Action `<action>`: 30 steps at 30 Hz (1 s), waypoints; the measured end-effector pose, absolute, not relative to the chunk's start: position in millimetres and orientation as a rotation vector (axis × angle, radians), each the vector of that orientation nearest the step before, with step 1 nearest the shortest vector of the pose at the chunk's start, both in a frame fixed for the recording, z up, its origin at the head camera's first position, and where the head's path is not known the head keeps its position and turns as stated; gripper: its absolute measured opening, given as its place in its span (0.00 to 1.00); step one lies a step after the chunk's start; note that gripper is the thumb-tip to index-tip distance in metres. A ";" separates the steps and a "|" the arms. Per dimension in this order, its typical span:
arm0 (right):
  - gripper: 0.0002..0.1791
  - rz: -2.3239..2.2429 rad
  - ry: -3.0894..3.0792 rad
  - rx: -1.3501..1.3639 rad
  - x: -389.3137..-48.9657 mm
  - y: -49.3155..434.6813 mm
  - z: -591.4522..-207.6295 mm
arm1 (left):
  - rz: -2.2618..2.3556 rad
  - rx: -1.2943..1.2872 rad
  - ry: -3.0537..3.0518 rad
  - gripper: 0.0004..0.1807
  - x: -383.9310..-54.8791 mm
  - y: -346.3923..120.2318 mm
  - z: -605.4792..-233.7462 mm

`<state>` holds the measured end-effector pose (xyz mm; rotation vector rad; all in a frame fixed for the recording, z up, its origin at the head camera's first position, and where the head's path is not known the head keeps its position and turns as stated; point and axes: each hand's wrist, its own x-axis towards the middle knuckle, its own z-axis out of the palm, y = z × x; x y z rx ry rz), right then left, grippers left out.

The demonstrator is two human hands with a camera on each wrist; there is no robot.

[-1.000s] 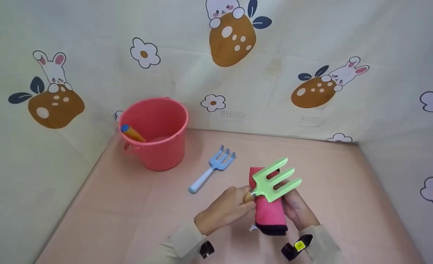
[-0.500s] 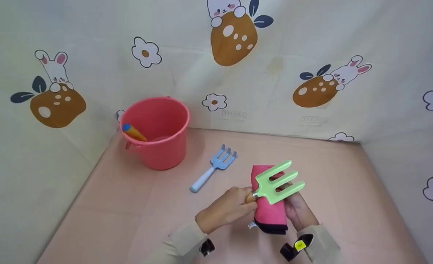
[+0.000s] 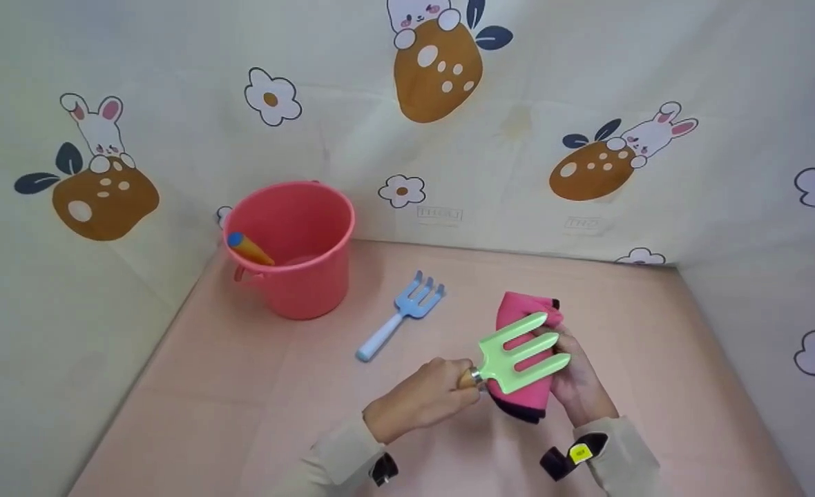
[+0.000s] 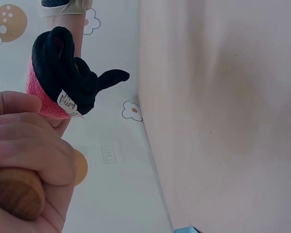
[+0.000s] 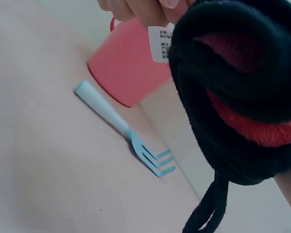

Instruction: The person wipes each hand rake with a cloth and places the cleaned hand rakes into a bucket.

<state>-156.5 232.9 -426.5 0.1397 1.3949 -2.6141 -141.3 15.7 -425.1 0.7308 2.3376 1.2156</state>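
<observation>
My left hand [image 3: 425, 393] grips the wooden handle [image 4: 17, 191] of a green three-pronged garden fork [image 3: 501, 362], whose prongs point right. Behind the fork, my right hand [image 3: 577, 376] holds a folded pink towel [image 3: 523, 304] with black edging. Part of the towel is hidden by the fork head, and so are some right-hand fingers. In the right wrist view the towel's black edging [image 5: 199, 102] shows in rolled layers, with a loop hanging down. A white label [image 5: 160, 43] sticks out beside the left-hand fingers. Both things are held above the table.
A light blue hand rake [image 3: 397, 317] lies on the peach tabletop [image 3: 242, 414], left of the hands. Further back left stands a pink bucket [image 3: 311, 290], with an orange handle with a blue end [image 3: 250, 248] inside. Patterned cloth walls [image 3: 352, 138] enclose the table's back and sides.
My right hand has shifted a little right with the towel, which now tilts and sits farther up and right behind the fork. The left hand and fork have barely moved.
</observation>
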 end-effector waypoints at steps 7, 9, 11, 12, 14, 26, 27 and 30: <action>0.11 -2.586 1.323 0.046 -159.3 243.5 -422.0 | 1.205 0.732 2.336 0.11 -140.8 13.6 -423.0; 0.13 -2.591 1.276 0.017 -160.5 246.2 -421.3 | 1.201 0.730 2.335 0.11 -140.5 13.3 -422.7; 0.13 -2.602 1.245 -0.008 -161.5 247.9 -420.3 | 1.200 0.734 2.335 0.11 -140.2 12.8 -422.5; 0.13 -2.609 1.234 -0.018 -161.9 248.8 -420.0 | 1.199 0.736 2.335 0.11 -140.1 12.7 -422.5; 0.12 -2.621 1.244 -0.007 -162.3 249.8 -419.2 | 1.198 0.736 2.334 0.11 -139.8 12.5 -422.4; 0.10 -2.615 1.415 0.169 -161.6 256.0 -414.7 | 1.190 0.772 2.351 0.12 -138.9 9.7 -423.7; 0.10 -2.616 1.415 0.167 -161.4 256.9 -414.6 | 1.187 0.774 2.353 0.12 -138.8 9.3 -424.2; 0.11 -2.626 1.409 0.170 -160.8 260.2 -414.9 | 1.179 0.772 2.361 0.12 -138.3 7.5 -426.2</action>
